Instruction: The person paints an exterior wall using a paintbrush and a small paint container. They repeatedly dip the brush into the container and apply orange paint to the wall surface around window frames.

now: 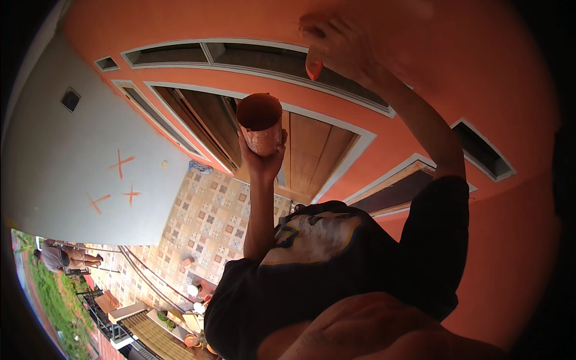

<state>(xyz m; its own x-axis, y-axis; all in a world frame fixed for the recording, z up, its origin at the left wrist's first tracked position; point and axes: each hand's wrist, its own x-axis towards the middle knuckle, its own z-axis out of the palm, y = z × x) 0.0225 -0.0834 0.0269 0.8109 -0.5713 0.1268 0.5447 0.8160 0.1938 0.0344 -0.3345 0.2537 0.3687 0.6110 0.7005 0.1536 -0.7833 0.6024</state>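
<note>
My left hand [263, 164] grips a paint-smeared cylindrical can [263, 140] from below and holds it up with its open mouth towards me. The inside of the can is coated orange-brown, and its depth is too dark to read. My right hand [344, 47] is raised high against the orange wall [252, 20], above a long white-framed transom window [270, 56]. From its fist sticks out the orange-tipped end of a paintbrush [314, 65]; the brush's other end is hidden by the fingers and shadow.
Below are a wooden door [310, 150] in a white frame and a patterned tile floor [211, 220]. A pale wall [103, 135] at left bears orange crosses. Far left, another person [67, 256] stands outside. Poles [148, 276] and paint containers [194, 289] are at lower left.
</note>
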